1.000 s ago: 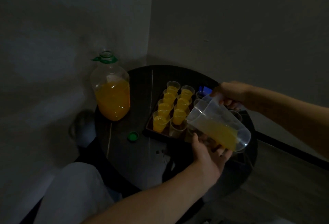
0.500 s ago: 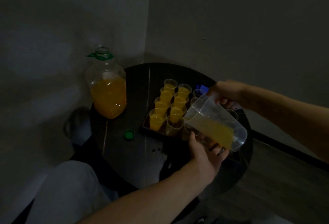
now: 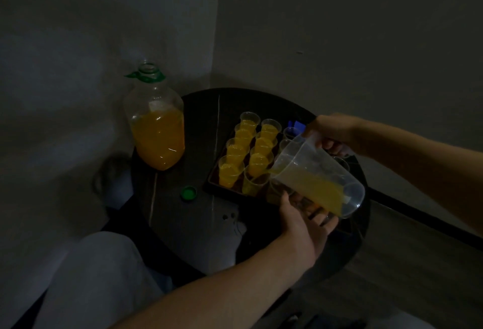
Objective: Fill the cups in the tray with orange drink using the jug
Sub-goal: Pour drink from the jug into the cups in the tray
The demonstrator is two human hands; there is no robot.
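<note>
A clear plastic jug [image 3: 316,177] holding orange drink is tilted steeply left over the dark tray [image 3: 213,186]. My right hand [image 3: 332,132] grips its handle from behind. My left hand [image 3: 305,221] cups the jug's underside with curled fingers. The spout sits above a clear cup [image 3: 254,183] at the tray's near edge, and orange drink reaches the lip. Several cups full of orange drink [image 3: 258,161] fill the tray's two left rows. Clear cups [image 3: 290,132] on the right side are partly hidden by the jug.
A large clear bottle [image 3: 156,130] half full of orange drink stands uncapped at the round dark table's [image 3: 183,224] left edge. Its green cap [image 3: 188,193] lies near the tray. Walls meet in a corner behind. My pale trouser leg [image 3: 86,284] is at lower left.
The jug has tipped further, bringing its spout down to the near clear cup, which now shows some orange drink. Both hands kept their hold.
</note>
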